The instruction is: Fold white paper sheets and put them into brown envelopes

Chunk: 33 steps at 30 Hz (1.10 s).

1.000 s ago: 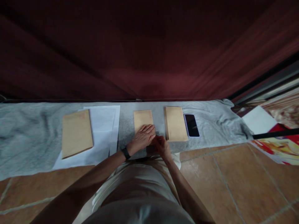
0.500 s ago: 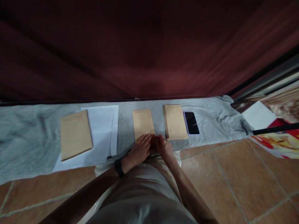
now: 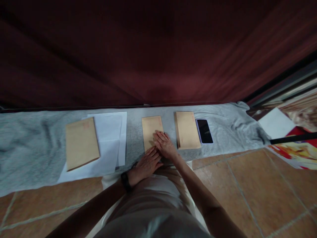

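Observation:
A brown paper envelope (image 3: 150,127) lies flat on the grey cloth in front of me. My right hand (image 3: 164,144) rests flat on its lower right part, fingers stretched out. At its near edge lies my left hand (image 3: 148,163), fingers extended, with a dark band on the wrist. Both hands cover the envelope's near end. To the right is a stack of brown envelopes (image 3: 188,130). On the left, more brown envelopes (image 3: 83,143) sit over white paper sheets (image 3: 109,132).
A phone (image 3: 204,131) with a pale purple edge lies right of the stack. The grey cloth (image 3: 228,129) covers a narrow ledge against a dark red curtain (image 3: 158,59). A white sheet (image 3: 276,123) and a colourful printed sheet (image 3: 297,153) are at the far right, above floor tiles.
My right hand has opened from a closed grip at the envelope's near right corner and moved up and left onto its surface. My left hand has drawn slightly back toward me.

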{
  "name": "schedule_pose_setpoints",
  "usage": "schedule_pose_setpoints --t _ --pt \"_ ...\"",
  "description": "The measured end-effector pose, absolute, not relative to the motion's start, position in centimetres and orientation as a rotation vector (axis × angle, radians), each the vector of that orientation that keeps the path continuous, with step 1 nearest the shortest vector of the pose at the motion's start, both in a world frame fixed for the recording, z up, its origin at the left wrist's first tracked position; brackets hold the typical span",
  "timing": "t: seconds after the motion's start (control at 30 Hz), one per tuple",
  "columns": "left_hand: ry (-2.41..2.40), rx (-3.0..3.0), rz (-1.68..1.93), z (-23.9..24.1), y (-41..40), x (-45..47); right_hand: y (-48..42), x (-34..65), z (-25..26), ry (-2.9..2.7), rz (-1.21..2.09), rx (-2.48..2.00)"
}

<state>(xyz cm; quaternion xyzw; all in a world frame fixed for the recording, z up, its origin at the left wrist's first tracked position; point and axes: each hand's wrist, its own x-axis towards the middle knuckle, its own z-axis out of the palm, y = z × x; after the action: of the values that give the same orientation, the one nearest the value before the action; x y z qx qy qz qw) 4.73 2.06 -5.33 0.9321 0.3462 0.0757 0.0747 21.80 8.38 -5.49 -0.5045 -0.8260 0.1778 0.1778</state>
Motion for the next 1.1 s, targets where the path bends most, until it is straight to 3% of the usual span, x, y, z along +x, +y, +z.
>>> schedule_pose_setpoints --t 0.63,1.1 --pt "0.983 2.944 0.132 -3.2 2.8 3.4 13.7 21.5 -5.9 -2.231 0.400 -1.570" --pt "1.008 2.724 0.363 -4.2 4.0 2.4 14.2 20.1 -6.2 -2.341 0.334 -1.502"
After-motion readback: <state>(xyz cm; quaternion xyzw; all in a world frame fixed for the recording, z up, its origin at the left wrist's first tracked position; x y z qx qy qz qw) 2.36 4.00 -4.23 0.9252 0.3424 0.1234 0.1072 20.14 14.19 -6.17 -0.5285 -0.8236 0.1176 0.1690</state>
